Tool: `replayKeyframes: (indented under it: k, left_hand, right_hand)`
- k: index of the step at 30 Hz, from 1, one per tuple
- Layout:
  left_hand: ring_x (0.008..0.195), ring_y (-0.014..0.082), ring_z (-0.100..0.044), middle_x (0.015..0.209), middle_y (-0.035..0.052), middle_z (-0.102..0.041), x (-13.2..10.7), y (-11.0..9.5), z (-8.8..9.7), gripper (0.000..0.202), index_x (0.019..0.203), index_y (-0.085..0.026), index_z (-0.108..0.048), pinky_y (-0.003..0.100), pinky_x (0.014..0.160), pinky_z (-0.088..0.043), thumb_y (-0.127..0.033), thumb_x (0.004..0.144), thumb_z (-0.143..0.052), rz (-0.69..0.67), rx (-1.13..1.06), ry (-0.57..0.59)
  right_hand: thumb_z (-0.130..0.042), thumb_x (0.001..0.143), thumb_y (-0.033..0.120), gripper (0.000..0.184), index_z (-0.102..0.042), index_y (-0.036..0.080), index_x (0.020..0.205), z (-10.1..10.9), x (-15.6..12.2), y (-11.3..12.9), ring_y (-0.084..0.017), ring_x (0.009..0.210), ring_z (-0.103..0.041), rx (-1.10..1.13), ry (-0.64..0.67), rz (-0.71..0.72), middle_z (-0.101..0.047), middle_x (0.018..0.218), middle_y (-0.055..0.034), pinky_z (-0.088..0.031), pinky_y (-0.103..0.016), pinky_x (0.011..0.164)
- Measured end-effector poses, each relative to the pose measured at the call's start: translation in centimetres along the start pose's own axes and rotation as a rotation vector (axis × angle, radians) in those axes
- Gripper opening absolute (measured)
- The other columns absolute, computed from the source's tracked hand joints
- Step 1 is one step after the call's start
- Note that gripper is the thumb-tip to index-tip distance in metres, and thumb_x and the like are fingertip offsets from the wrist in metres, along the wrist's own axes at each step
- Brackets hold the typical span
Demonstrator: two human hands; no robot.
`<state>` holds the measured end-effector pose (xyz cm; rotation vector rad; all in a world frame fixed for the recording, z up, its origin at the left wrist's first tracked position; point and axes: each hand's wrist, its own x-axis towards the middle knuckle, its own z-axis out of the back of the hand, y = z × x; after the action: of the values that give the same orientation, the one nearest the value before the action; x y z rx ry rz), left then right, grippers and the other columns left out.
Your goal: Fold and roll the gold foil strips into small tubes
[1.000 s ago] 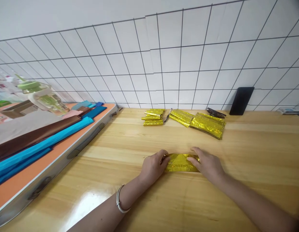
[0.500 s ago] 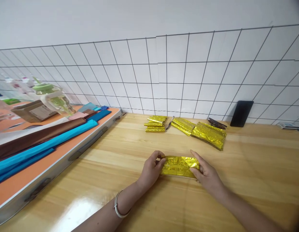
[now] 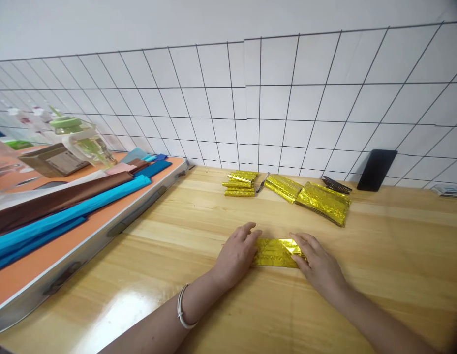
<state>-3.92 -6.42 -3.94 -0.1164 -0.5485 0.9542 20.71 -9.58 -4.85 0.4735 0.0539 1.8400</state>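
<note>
A shiny gold foil paper strip (image 3: 274,255) lies flat on the wooden table in front of me. My left hand (image 3: 238,253) rests over its left end, fingers stretched forward and partly covering it. At the other end, my right hand (image 3: 317,260) pinches the strip, and its upper right corner is turned over in a slanted fold. Behind the hands sit a pile of narrow rolled gold foil pieces (image 3: 241,184), a flat gold foil packet (image 3: 283,187) and a larger stack of gold foil sheets (image 3: 324,201).
A pen (image 3: 262,183) lies beside the rolls. A dark hair clip (image 3: 336,185) and a black phone (image 3: 377,170) are near the tiled wall. On the left, an orange-topped board (image 3: 113,216) holds folded blue cloth (image 3: 76,209), a cardboard box (image 3: 54,160) and a green-lidded bottle (image 3: 80,137).
My left hand has gone from pinching the strip's left end to lying spread over it. On the right, my fingers have turned the strip's upper corner inward.
</note>
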Motion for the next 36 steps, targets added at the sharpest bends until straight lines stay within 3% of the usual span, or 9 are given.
replayKeyframes:
  k: [4,6,10,17,24,32,36]
  left_hand:
    - [0.112,0.0229,-0.046,0.125,0.0093,-0.049,0.2,-0.6,1.0,0.035,0.119,-0.021,-0.049,0.039,0.095,-0.042,-0.011,0.085,-0.044,-0.224,0.055,0.153]
    - [0.11,0.0198,-0.049,0.121,0.0069,-0.053,0.3,-0.7,1.4,0.031,0.118,-0.02,-0.05,0.035,0.095,-0.042,-0.014,0.088,-0.043,-0.313,0.01,0.252]
    - [0.113,0.0167,-0.049,0.124,0.0048,-0.054,0.1,-0.6,1.5,0.033,0.122,-0.02,-0.048,0.029,0.097,-0.042,-0.015,0.09,-0.042,-0.325,-0.039,0.321]
    - [0.127,0.0202,-0.038,0.138,0.0093,-0.041,-0.9,0.0,2.1,0.044,0.135,-0.019,-0.037,0.035,0.107,-0.031,-0.027,0.091,-0.039,-0.334,-0.077,0.398]
    - [0.136,0.0293,-0.015,0.148,0.0116,-0.018,-1.1,-0.2,3.1,0.063,0.139,-0.022,-0.03,0.045,0.109,-0.02,-0.052,0.085,-0.045,-0.364,-0.12,0.499]
    - [0.136,0.0333,-0.011,0.15,0.0092,-0.006,-0.9,0.7,3.3,0.066,0.136,-0.029,-0.036,0.049,0.107,-0.02,-0.056,0.078,-0.053,-0.396,-0.152,0.496]
    - [0.136,0.0325,-0.013,0.15,0.0083,-0.008,-0.7,1.0,3.4,0.06,0.132,-0.03,-0.042,0.048,0.107,-0.022,-0.055,0.079,-0.053,-0.396,-0.188,0.496]
  right_hand:
    - [-0.048,0.085,0.025,0.045,-0.046,0.022,0.13,0.0,0.3,-0.2,-0.027,0.117,-0.046,-0.142,-0.027,0.098,-0.045,0.133,-0.0115,-0.043,-0.043,0.095]
    - [-0.044,0.084,0.015,0.045,-0.047,0.021,0.129,-0.3,0.4,-0.5,-0.026,0.121,-0.043,-0.164,0.012,0.2,-0.043,0.136,-0.01,-0.039,-0.043,0.1]
    - [-0.035,0.078,-0.001,0.059,-0.045,0.021,0.131,-1.0,0.4,-1.2,-0.019,0.126,-0.039,-0.106,0.156,0.363,-0.044,0.137,-0.0056,-0.037,-0.04,0.103]
    - [-0.037,0.085,0.012,0.05,-0.041,0.022,0.134,0.3,0.6,-1.1,-0.019,0.129,-0.035,-0.02,0.244,0.366,-0.039,0.14,-0.0055,-0.033,-0.041,0.105]
    - [-0.044,0.089,0.035,0.049,-0.038,0.023,0.136,1.1,0.3,-0.4,-0.024,0.131,-0.031,0.002,0.278,0.351,-0.036,0.142,-0.0077,-0.03,-0.047,0.106]
    - [-0.042,0.09,0.038,0.052,-0.032,0.023,0.139,1.2,0.3,-0.6,-0.024,0.132,-0.029,-0.025,0.297,0.377,-0.032,0.143,-0.0092,-0.03,-0.049,0.105]
    - [-0.044,0.089,0.041,0.051,-0.036,0.025,0.137,1.5,0.5,-0.5,-0.024,0.131,-0.032,0.03,0.303,0.363,-0.035,0.142,-0.0083,-0.03,-0.049,0.105]
